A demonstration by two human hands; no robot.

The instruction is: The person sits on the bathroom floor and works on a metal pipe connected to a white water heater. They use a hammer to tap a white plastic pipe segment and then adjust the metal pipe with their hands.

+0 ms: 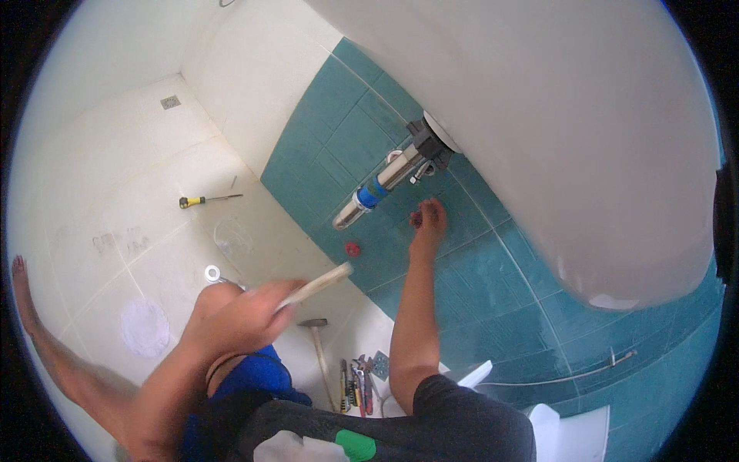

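My left hand [250, 314], slightly blurred, is closed around a pale, narrow stick-like handle [319, 283] that points up toward the teal wall. My right hand [429, 218] reaches to that wall with its fingers curled. Something small and dark reddish seems to show at its fingertips, too small to name. Above and to its left, a metallic drain pipe [396, 169] with a blue band runs from the underside of a white basin [600, 154]. A small round red piece [352, 249] sits on the wall left of my right hand.
A yellow-and-black screwdriver [192, 202] lies on the pale tiled floor. A hammer [315, 339] and several hand tools [358, 385] lie near my body. A white ring-ended piece [212, 272] is beside my knee. A thin hose [570, 380] runs along the wall at right.
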